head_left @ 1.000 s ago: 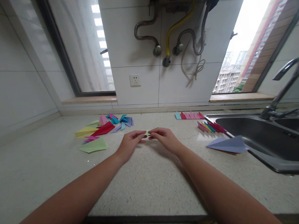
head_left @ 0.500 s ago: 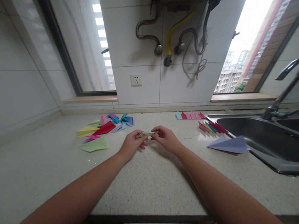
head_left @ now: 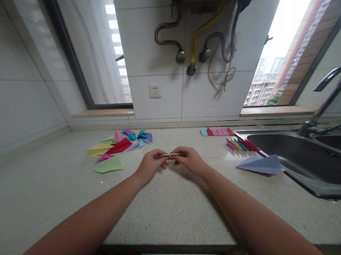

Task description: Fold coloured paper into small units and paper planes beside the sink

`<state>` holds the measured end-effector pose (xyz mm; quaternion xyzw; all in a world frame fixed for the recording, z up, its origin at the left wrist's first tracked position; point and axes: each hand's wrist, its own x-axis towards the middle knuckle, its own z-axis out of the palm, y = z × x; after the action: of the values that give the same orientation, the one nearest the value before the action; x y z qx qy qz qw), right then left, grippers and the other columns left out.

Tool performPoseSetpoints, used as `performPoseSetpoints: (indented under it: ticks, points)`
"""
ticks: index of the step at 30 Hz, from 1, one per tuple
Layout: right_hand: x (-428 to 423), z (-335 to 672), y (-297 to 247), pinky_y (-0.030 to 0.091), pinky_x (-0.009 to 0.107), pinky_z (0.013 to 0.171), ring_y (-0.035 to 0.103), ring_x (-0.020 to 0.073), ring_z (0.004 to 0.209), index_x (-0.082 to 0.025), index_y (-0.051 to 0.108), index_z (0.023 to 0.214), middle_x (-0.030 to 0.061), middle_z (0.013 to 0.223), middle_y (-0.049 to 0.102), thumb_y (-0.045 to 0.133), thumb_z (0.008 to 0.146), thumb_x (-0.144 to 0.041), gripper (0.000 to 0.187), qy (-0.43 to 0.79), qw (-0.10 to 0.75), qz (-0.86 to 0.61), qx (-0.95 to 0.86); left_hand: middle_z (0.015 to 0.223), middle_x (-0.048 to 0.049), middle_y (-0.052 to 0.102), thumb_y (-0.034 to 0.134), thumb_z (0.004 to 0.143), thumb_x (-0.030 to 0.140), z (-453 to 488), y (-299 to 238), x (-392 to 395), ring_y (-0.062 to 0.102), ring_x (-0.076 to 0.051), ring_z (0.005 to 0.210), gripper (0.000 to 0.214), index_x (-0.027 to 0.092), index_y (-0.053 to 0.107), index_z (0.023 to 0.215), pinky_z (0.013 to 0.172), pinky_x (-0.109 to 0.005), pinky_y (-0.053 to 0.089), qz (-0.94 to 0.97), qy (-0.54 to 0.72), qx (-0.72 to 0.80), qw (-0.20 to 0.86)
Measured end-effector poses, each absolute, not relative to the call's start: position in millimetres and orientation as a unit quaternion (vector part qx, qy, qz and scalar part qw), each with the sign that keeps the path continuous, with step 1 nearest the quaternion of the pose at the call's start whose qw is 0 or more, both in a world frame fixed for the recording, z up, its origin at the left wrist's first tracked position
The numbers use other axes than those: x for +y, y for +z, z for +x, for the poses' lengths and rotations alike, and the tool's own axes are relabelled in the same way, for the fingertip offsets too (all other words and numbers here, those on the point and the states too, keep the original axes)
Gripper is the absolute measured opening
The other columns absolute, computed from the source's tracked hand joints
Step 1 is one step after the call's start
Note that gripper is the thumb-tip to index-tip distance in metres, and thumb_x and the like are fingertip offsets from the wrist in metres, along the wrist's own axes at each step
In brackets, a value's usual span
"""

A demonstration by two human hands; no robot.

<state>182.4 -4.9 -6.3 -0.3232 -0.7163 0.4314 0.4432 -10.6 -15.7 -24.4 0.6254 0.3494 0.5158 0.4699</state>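
Left hand (head_left: 151, 162) and right hand (head_left: 188, 157) pinch a pale paper (head_left: 168, 155) between them, edge-on over the counter (head_left: 169, 207). A folded row (head_left: 242, 144) beside the sink (head_left: 313, 186) looks done; this piece seems unfinished.

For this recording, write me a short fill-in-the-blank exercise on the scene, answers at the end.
The left hand and right hand hold one folded strip of ____. The faucet stands at the steel ____. The wall hose between two metal hoses is coloured ____. The long red folded sheet lies to the hands' ____.
Missing words: paper; sink; yellow; left.
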Motion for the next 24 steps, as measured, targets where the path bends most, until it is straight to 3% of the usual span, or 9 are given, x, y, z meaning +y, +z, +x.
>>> performPoseSetpoints:
  ticks: [9, 13, 19, 24]
  points:
    - [2.1, 185.5, -13.9, 0.053, 0.028, 0.065, 0.066, 0.0153, 0.068, -0.018, 0.072, 0.091, 0.0047, 0.082, 0.072, 0.067, 0.082, -0.035, 0.02, 0.384, 0.424, -0.334, -0.749, 0.075, -0.0034, 0.069, 0.073, 0.075, 0.032, -9.3, -26.0, -16.3, 0.064, -0.014, 0.062, 0.022, 0.016, 0.067, 0.089, 0.053, -0.023, 0.049, 0.626, 0.512, 0.37, 0.457]
    - [1.4, 186.1, -12.2, 0.052, 0.029, 0.069, 0.064, 0.0154, 0.075, -0.02, 0.071, 0.096, 0.0053, 0.09, 0.07, 0.067, 0.083, -0.032, 0.018, 0.283, 0.438, -0.335, -0.785, 0.074, -0.0034, 0.069, 0.073, 0.075, 0.033, -10.3, -26.3, -15.7, 0.065, -0.016, 0.066, 0.021, 0.017, 0.067, 0.088, 0.053, -0.023, 0.05, 0.631, 0.52, 0.396, 0.418]
    - [-2.0, 188.8, -4.1, 0.048, 0.035, 0.082, 0.059, 0.0192, 0.092, -0.023, 0.068, 0.103, 0.0061, 0.098, 0.064, 0.066, 0.084, -0.021, 0.019, 0.103, 0.462, -0.305, -0.826, 0.105, -0.0081, 0.07, 0.068, 0.078, 0.028, -12.1, -24.9, -16.2, 0.066, -0.02, 0.095, 0.013, 0.018, 0.067, 0.087, 0.074, -0.029, 0.055, 0.673, 0.55, 0.386, 0.308]
    - [-9.0, 189.2, 3.1, 0.045, 0.038, 0.088, 0.056, 0.0209, 0.096, -0.022, 0.066, 0.1, 0.0064, 0.096, 0.063, 0.062, 0.087, -0.018, 0.015, 0.025, 0.458, -0.287, -0.841, 0.093, -0.0045, 0.072, 0.066, 0.079, 0.024, -11.7, -23.2, -20.1, 0.066, -0.018, 0.086, 0.011, 0.02, 0.069, 0.089, 0.073, -0.028, 0.052, 0.686, 0.542, 0.409, 0.263]
